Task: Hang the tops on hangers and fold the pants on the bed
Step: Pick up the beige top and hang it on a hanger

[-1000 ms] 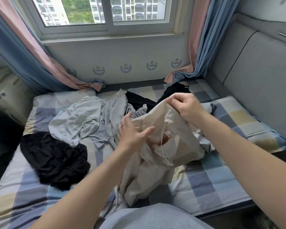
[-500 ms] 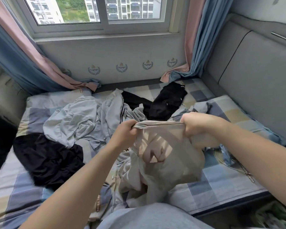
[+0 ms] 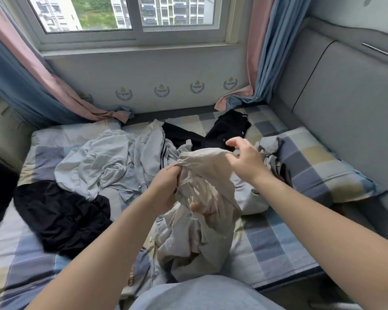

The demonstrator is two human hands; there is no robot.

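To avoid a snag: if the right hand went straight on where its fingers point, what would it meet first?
Probably the black garment lying on the bed just beyond the right hand, though depth is unclear.

Left grip (image 3: 166, 186) clutching a bunched beige garment (image 3: 211, 175) over a checked bed (image 3: 278, 242), right grip (image 3: 244, 162) touching its top edge, fingers loosely spread, grey clothes (image 3: 94, 166) and black clothes (image 3: 61, 215) heaped alongside
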